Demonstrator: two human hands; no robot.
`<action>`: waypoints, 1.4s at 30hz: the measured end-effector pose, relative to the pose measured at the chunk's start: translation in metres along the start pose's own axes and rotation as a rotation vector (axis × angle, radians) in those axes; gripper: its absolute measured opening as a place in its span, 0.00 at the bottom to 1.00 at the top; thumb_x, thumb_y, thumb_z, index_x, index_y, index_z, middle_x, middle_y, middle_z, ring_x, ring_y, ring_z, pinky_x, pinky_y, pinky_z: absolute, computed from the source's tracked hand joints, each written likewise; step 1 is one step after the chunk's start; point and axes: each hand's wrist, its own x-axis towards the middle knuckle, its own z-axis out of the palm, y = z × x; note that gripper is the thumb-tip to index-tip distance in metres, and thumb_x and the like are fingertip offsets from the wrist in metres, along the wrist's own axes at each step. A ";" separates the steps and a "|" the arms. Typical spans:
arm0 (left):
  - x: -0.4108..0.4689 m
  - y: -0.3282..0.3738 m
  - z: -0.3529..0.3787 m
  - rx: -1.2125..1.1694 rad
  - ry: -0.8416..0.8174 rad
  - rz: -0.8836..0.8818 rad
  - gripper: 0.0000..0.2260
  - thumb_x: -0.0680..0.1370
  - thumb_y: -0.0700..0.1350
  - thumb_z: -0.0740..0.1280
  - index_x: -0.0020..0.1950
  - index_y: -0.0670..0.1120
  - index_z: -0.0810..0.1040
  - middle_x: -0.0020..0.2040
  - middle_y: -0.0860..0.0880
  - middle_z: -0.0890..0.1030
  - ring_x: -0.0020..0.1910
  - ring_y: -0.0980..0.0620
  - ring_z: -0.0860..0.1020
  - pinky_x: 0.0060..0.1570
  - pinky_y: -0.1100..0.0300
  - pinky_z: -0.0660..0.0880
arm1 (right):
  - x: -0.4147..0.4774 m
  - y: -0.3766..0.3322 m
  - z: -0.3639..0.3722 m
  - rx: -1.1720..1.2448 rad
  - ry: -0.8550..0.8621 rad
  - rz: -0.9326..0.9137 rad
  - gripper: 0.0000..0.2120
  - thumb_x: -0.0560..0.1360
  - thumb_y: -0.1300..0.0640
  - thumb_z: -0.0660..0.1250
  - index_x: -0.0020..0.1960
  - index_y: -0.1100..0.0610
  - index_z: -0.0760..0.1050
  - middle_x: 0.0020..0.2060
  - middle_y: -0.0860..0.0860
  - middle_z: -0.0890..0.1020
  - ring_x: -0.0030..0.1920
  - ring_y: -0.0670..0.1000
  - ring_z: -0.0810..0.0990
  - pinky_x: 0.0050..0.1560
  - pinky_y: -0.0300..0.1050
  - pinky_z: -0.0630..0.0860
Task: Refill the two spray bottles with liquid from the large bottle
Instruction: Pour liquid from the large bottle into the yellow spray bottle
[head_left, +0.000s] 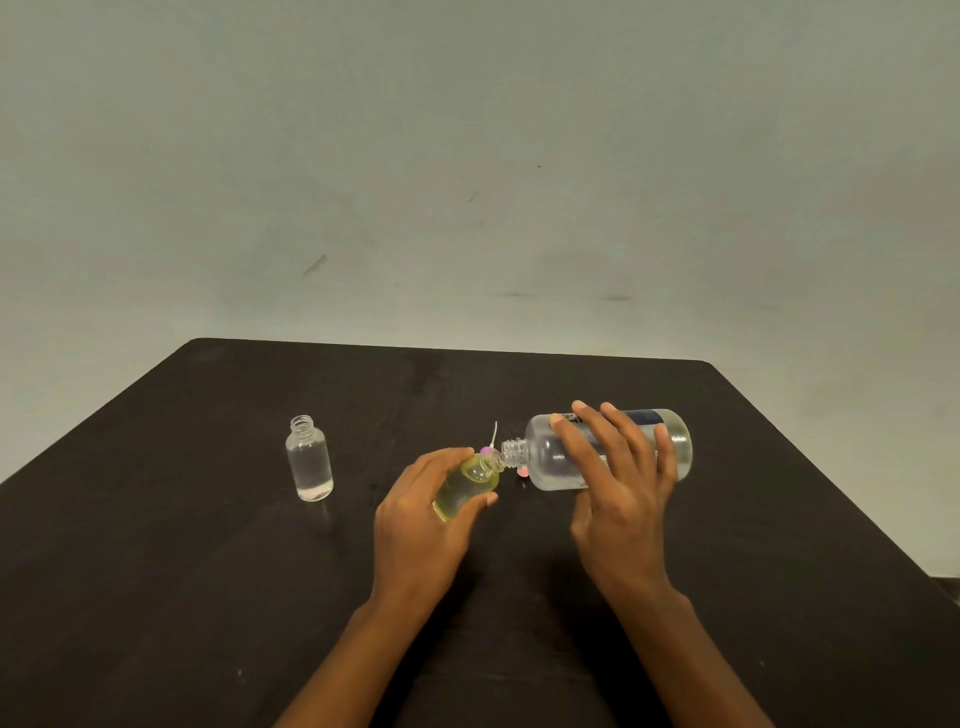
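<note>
My right hand (618, 467) grips the large clear bottle (675, 441), tipped on its side with its open threaded neck pointing left. That neck meets the mouth of a small yellowish bottle (470, 480), which my left hand (421, 514) holds tilted toward it. A second small clear bottle (309, 460) stands upright and uncapped at the left, with a little clear liquid at its bottom. Behind the two mouths lie pink spray caps (522, 472), one with a thin white tube sticking up; they are mostly hidden.
Everything sits on a dark table (208, 597) whose far edge meets a plain grey wall. The table's right edge runs diagonally down toward the lower right.
</note>
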 end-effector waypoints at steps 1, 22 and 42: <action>0.000 0.000 0.000 0.001 -0.001 -0.001 0.18 0.65 0.48 0.75 0.54 0.54 0.79 0.51 0.60 0.81 0.52 0.58 0.79 0.52 0.58 0.76 | 0.000 0.000 0.000 0.000 -0.003 0.001 0.29 0.68 0.67 0.56 0.67 0.50 0.68 0.65 0.51 0.74 0.69 0.53 0.67 0.75 0.52 0.46; 0.000 -0.001 0.000 -0.004 0.002 -0.004 0.19 0.65 0.45 0.77 0.55 0.53 0.79 0.51 0.58 0.81 0.51 0.58 0.79 0.52 0.54 0.77 | 0.001 -0.001 0.001 0.010 -0.015 0.013 0.35 0.62 0.72 0.63 0.67 0.50 0.68 0.64 0.54 0.77 0.69 0.53 0.67 0.75 0.52 0.46; 0.000 0.003 0.000 -0.016 0.021 -0.036 0.19 0.65 0.49 0.76 0.54 0.52 0.80 0.51 0.57 0.81 0.52 0.58 0.79 0.52 0.52 0.78 | -0.004 0.000 0.005 0.062 -0.081 0.048 0.43 0.58 0.76 0.73 0.68 0.52 0.68 0.64 0.55 0.77 0.68 0.53 0.68 0.72 0.58 0.54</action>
